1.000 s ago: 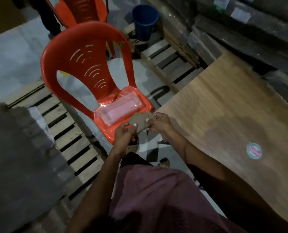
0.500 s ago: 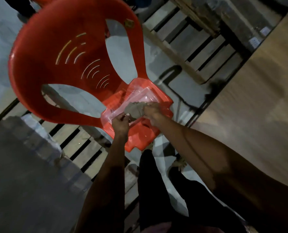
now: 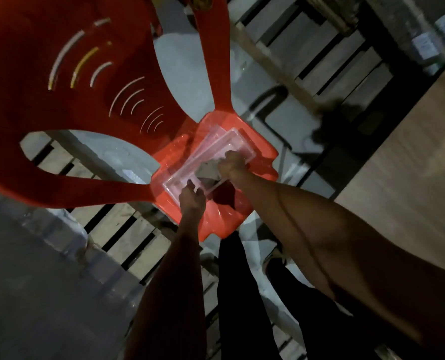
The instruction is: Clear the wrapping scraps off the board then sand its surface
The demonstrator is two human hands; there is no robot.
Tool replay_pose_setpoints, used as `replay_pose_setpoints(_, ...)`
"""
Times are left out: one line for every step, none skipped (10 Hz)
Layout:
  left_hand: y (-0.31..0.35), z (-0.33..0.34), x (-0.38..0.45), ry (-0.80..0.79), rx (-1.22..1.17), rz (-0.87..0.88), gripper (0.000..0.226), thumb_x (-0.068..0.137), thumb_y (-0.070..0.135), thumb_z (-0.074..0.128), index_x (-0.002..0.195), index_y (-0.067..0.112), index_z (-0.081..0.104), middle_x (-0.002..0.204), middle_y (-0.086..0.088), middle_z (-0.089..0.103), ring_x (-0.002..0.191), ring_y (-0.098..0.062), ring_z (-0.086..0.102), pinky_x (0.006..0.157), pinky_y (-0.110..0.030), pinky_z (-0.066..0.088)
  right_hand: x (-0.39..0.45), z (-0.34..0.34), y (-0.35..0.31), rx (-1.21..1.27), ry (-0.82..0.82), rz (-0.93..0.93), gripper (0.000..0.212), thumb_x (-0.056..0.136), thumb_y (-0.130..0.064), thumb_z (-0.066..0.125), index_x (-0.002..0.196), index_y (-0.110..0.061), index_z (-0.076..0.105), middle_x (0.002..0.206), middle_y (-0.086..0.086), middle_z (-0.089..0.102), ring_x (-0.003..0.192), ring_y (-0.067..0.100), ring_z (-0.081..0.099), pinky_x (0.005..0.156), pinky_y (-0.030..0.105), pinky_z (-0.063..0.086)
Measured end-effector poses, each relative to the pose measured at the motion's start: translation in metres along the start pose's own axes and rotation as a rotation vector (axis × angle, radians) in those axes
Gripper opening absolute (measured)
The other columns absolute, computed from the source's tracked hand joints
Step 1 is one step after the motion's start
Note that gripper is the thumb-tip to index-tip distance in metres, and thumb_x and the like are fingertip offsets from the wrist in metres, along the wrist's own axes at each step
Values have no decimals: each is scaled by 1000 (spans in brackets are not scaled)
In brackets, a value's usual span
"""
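A clear plastic tray (image 3: 217, 149) lies on the seat of a red plastic chair (image 3: 60, 81). A grey-brown sheet of sandpaper (image 3: 208, 172) rests in the tray. My right hand (image 3: 231, 162) is closed on the sheet's right edge. My left hand (image 3: 192, 196) sits at the tray's near corner with fingers curled; I cannot tell if it still touches the sheet. The wooden board (image 3: 408, 172) fills the right edge of the view.
Wooden pallets (image 3: 320, 53) lie on the floor behind and under the chair. A grey wrapped stack (image 3: 34, 268) is at the lower left. My dark trouser legs (image 3: 244, 294) stand between chair and board.
My view has dropped closer over the chair. Both hands carried the sandpaper down into the clear tray, and my left hand has slid back to the tray's near corner.
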State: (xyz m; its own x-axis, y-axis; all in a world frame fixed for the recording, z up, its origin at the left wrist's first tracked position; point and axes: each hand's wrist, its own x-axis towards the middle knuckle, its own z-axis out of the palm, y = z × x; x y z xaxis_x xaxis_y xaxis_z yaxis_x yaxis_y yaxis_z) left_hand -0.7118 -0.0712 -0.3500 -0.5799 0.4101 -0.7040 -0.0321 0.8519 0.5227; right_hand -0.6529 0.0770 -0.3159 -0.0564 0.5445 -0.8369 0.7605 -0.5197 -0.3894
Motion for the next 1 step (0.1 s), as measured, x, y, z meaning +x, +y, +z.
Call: replay_pose_setpoints(13,-8,-23,-33,7,-8,45,102,9,52,147,0,52,147,-20,56,136,-35,54,112,-36,40,-30,-19,-5,187,-31,-37,44,99,-9,61,142,-5,53,148,17,55,130,31,58,108,34,47)
